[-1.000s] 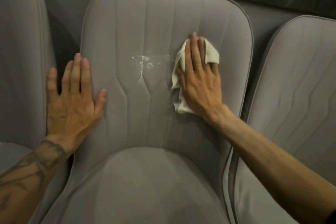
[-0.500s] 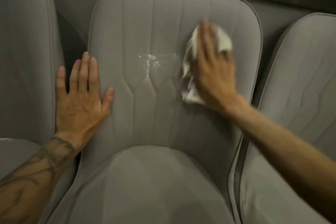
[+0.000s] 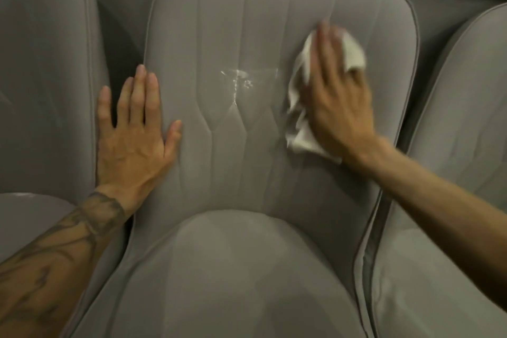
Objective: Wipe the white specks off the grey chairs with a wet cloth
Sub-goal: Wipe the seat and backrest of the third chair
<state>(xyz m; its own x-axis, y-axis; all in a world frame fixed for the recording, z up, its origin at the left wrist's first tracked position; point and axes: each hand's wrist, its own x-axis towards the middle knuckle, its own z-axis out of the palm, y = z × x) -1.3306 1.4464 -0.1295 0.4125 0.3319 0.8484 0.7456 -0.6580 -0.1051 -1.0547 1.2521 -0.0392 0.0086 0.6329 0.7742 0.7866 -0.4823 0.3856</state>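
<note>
A grey upholstered chair [image 3: 247,22] fills the middle of the head view. White specks and smears [image 3: 237,81] mark the centre of its backrest. My right hand [image 3: 337,101] presses a crumpled white cloth [image 3: 297,129] flat against the backrest, to the right of the specks, with straight fingers and some motion blur. My left hand [image 3: 134,134] lies flat with spread fingers on the backrest's left edge.
A second grey chair [image 3: 46,77] stands close on the left and a third [image 3: 461,123] close on the right, with narrow dark gaps between them. The middle chair's seat cushion [image 3: 233,277] lies below my hands.
My right hand has slid the cloth up and to the right across the backrest, away from the specks. My left hand has stayed flat on the left edge.
</note>
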